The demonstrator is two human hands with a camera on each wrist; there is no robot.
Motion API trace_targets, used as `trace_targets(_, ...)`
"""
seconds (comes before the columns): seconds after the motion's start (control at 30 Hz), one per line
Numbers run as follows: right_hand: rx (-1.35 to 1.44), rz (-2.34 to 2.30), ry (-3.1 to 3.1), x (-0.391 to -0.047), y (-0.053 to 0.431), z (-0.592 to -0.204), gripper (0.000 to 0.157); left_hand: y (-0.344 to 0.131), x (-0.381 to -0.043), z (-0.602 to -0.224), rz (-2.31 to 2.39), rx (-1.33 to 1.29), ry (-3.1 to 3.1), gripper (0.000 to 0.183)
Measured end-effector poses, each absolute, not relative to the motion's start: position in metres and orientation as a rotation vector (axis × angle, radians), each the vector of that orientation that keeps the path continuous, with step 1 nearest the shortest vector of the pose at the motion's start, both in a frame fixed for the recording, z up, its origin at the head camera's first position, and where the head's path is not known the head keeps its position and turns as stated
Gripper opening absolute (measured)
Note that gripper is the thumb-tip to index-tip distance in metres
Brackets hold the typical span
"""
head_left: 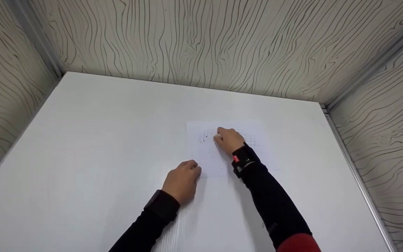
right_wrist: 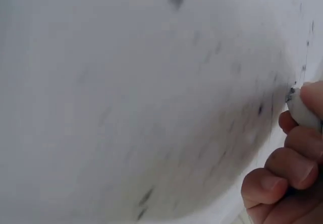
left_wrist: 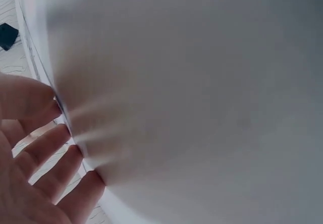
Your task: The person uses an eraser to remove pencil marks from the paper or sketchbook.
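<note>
"Where the arms come in, what is nearest?"

"Black sleeves [head_left: 273, 201], with red cloth [head_left: 299, 243] further up the right one, and a black band [head_left: 163, 204] on each wrist."

"And the hands?"

"Nearer is the left hand [head_left: 181, 180], at the near left corner of the paper [head_left: 206, 157]. Its fingers are spread and a little bent, tips down on the white surface, holding nothing."

"The other?"

"Farther out, the right hand [head_left: 231, 141] is over the paper's upper half. It pinches an eraser [right_wrist: 303, 112] between thumb and finger, the rest of the fingers curled in."

"Is the eraser down on the paper?"

"Its dark-flecked end is right at the paper; how hard it presses, I can't tell."

"What marks are there?"

"Thin grid lines [head_left: 252, 138] on either side of that hand, and dark specks [head_left: 206, 136] to its left."

"Beyond?"

"The white table [head_left: 117, 133] runs up to a wall [head_left: 187, 42] with wavy grain lines. Matching side walls [head_left: 397, 133] meet it at grey posts [head_left: 376, 63]."
</note>
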State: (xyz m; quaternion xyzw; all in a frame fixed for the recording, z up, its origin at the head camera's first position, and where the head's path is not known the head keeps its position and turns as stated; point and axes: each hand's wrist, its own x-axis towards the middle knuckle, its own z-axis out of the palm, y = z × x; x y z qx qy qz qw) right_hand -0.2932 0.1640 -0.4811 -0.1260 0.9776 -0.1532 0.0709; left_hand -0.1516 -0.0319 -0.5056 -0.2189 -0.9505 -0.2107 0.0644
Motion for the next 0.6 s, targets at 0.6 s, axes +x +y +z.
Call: trace_targets(0.6, -0.407, -0.437, 2.879, -0.255, 0.183, -0.467, 0.026, -0.024, -0.154, -0.489, -0.760, -0.645, -2.880, 0.018)
